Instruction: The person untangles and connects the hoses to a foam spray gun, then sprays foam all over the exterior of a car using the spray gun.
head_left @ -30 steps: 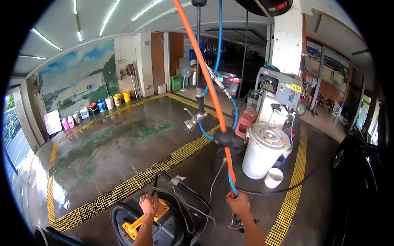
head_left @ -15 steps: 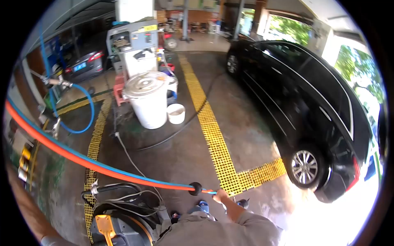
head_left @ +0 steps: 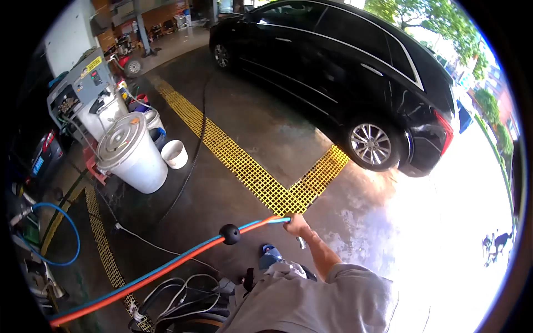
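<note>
My right hand is closed around the end of a paired orange hose and blue hose, held out in front of my body. A small silvery piece shows just below the fist; its kind is unclear. A black ball sits on the hoses a short way left of the hand. From there the hoses run down to the lower left. My left hand is out of view. Ahead and to the right stands a black car, its rear wheel nearest to me.
Yellow floor grating crosses the wet floor. A white lidded bin and a small white bucket stand left, beside a grey machine. Loose cables lie near my feet. A coiled blue hose hangs at far left.
My view has swung right, toward the black car's rear. My right hand still grips the hoses, now farther forward from my body. The left forearm has left the view.
</note>
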`<state>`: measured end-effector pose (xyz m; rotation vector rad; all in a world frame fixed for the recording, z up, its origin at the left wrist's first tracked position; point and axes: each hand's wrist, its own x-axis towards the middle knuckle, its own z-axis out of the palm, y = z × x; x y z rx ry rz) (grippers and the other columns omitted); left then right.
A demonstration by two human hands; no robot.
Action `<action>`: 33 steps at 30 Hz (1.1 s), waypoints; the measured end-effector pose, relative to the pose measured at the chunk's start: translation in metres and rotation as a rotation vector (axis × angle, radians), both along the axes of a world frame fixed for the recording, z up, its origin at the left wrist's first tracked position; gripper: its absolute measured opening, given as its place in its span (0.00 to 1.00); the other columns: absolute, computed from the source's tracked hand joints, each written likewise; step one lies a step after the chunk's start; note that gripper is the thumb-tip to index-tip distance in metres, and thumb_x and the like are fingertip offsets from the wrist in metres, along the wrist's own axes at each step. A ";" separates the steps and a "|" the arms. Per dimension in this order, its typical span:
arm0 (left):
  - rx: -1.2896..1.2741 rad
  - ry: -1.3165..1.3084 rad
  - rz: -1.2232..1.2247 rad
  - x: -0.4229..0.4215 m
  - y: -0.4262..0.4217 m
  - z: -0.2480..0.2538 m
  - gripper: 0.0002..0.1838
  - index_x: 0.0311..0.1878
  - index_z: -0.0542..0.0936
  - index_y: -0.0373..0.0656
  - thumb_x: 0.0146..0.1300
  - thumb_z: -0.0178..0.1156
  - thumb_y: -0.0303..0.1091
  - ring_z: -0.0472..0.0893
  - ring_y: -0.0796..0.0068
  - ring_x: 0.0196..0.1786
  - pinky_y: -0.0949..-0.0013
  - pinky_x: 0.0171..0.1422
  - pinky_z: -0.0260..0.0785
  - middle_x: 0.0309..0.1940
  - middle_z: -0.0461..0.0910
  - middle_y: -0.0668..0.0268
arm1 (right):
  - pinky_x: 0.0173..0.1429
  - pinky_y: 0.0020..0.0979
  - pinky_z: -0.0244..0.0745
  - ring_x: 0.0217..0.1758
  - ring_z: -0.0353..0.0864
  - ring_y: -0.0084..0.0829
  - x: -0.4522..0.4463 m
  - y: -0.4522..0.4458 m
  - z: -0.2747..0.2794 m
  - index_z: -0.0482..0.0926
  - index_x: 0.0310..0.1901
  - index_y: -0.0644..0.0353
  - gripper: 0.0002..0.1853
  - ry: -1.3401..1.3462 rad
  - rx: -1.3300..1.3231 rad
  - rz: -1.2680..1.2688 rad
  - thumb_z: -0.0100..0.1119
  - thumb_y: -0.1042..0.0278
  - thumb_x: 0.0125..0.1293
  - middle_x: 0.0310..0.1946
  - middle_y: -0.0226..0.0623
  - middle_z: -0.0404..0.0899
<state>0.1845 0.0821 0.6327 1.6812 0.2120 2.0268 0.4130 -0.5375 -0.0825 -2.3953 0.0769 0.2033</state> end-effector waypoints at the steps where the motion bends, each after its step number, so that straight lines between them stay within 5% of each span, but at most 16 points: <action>1: -0.014 -0.019 0.054 0.001 0.005 -0.025 0.18 0.45 0.77 0.31 0.75 0.51 0.40 0.79 0.64 0.33 0.66 0.37 0.78 0.35 0.79 0.54 | 0.43 0.45 0.79 0.37 0.84 0.52 0.002 -0.002 0.008 0.83 0.36 0.60 0.12 -0.015 0.026 -0.033 0.57 0.65 0.53 0.30 0.52 0.83; 6: -0.169 -0.037 0.170 0.020 0.015 -0.188 0.19 0.47 0.78 0.31 0.76 0.50 0.41 0.80 0.64 0.36 0.66 0.41 0.78 0.37 0.80 0.54 | 0.38 0.43 0.77 0.31 0.84 0.48 -0.001 0.003 0.069 0.83 0.34 0.60 0.08 -0.216 0.105 -0.217 0.57 0.69 0.55 0.25 0.50 0.81; 9: -0.377 0.327 0.219 0.080 -0.028 -0.322 0.19 0.48 0.79 0.31 0.76 0.49 0.41 0.80 0.65 0.38 0.66 0.43 0.79 0.38 0.80 0.54 | 0.34 0.42 0.77 0.28 0.83 0.45 0.003 0.013 0.101 0.83 0.34 0.59 0.07 -0.363 0.134 -0.178 0.58 0.70 0.54 0.22 0.47 0.80; 10: -0.430 -0.027 -0.217 0.117 -0.074 -0.368 0.17 0.31 0.75 0.35 0.76 0.51 0.36 0.72 0.76 0.23 0.77 0.25 0.65 0.20 0.70 0.66 | 0.32 0.42 0.76 0.27 0.81 0.46 0.005 0.019 0.115 0.82 0.34 0.59 0.07 -0.485 0.152 -0.141 0.58 0.73 0.52 0.21 0.45 0.79; 11: -0.409 0.029 -0.446 0.131 -0.082 -0.439 0.14 0.32 0.74 0.37 0.75 0.52 0.34 0.63 0.83 0.18 0.76 0.21 0.56 0.17 0.65 0.70 | 0.32 0.40 0.75 0.26 0.81 0.45 0.008 0.021 0.127 0.81 0.35 0.60 0.08 -0.577 0.136 -0.040 0.58 0.76 0.50 0.22 0.44 0.79; 13: -0.480 0.153 -0.374 0.156 -0.154 -0.539 0.11 0.35 0.69 0.38 0.76 0.48 0.31 0.58 0.84 0.13 0.79 0.21 0.55 0.13 0.58 0.75 | 0.32 0.40 0.75 0.27 0.80 0.45 0.012 0.032 0.165 0.80 0.35 0.60 0.10 -0.733 0.150 0.162 0.59 0.79 0.48 0.25 0.43 0.78; 16: -0.478 0.574 -0.436 0.145 -0.212 -0.668 0.13 0.32 0.69 0.35 0.76 0.49 0.31 0.61 0.82 0.23 0.73 0.27 0.55 0.19 0.60 0.73 | 0.31 0.42 0.73 0.29 0.79 0.46 0.011 0.059 0.231 0.79 0.35 0.59 0.13 -0.791 0.167 0.497 0.61 0.78 0.43 0.24 0.40 0.74; 17: -0.446 0.694 -0.546 0.141 -0.225 -0.701 0.13 0.32 0.70 0.34 0.75 0.50 0.31 0.69 0.75 0.26 0.66 0.30 0.61 0.20 0.67 0.69 | 0.30 0.42 0.72 0.29 0.78 0.45 0.010 0.067 0.249 0.80 0.36 0.59 0.14 -0.794 0.106 0.615 0.62 0.77 0.43 0.23 0.40 0.73; 19: -0.360 0.983 -0.555 0.145 -0.255 -0.726 0.10 0.38 0.76 0.33 0.73 0.52 0.31 0.78 0.66 0.30 0.62 0.34 0.68 0.25 0.78 0.61 | 0.29 0.42 0.72 0.28 0.78 0.45 0.004 0.091 0.282 0.81 0.41 0.56 0.17 -0.799 0.076 0.797 0.65 0.74 0.44 0.24 0.39 0.72; 21: -0.087 0.884 -0.507 0.154 -0.289 -0.728 0.11 0.50 0.78 0.34 0.71 0.55 0.32 0.83 0.60 0.43 0.60 0.46 0.73 0.40 0.84 0.54 | 0.30 0.42 0.74 0.30 0.80 0.45 -0.003 0.121 0.302 0.80 0.49 0.54 0.23 -0.780 0.070 0.916 0.66 0.70 0.46 0.29 0.39 0.75; 22: -0.335 0.935 -0.804 0.182 -0.266 -0.816 0.20 0.59 0.71 0.28 0.73 0.55 0.36 0.77 0.66 0.52 0.63 0.55 0.71 0.50 0.78 0.52 | 0.31 0.42 0.76 0.31 0.81 0.45 -0.004 0.136 0.306 0.79 0.54 0.54 0.27 -0.760 0.033 0.970 0.67 0.69 0.47 0.32 0.39 0.77; 27: -0.058 0.895 -0.726 0.203 -0.311 -0.755 0.20 0.59 0.72 0.30 0.71 0.57 0.35 0.77 0.66 0.54 0.63 0.57 0.70 0.51 0.78 0.52 | 0.32 0.42 0.78 0.33 0.83 0.44 -0.019 0.211 0.296 0.73 0.62 0.57 0.36 -0.761 0.044 1.090 0.71 0.64 0.48 0.40 0.40 0.80; 30: -0.024 0.917 -0.750 0.195 -0.304 -0.746 0.20 0.60 0.73 0.32 0.70 0.58 0.35 0.78 0.66 0.55 0.64 0.58 0.70 0.52 0.78 0.52 | 0.33 0.46 0.78 0.34 0.83 0.49 -0.025 0.240 0.294 0.75 0.57 0.63 0.28 -0.594 0.251 1.082 0.68 0.67 0.51 0.38 0.46 0.82; 33: -0.012 0.937 -0.737 0.176 -0.284 -0.735 0.21 0.60 0.73 0.33 0.69 0.59 0.35 0.78 0.66 0.56 0.64 0.60 0.69 0.53 0.78 0.52 | 0.33 0.47 0.77 0.30 0.81 0.55 -0.031 0.259 0.291 0.75 0.39 0.67 0.14 -0.500 0.249 1.174 0.65 0.72 0.50 0.22 0.51 0.79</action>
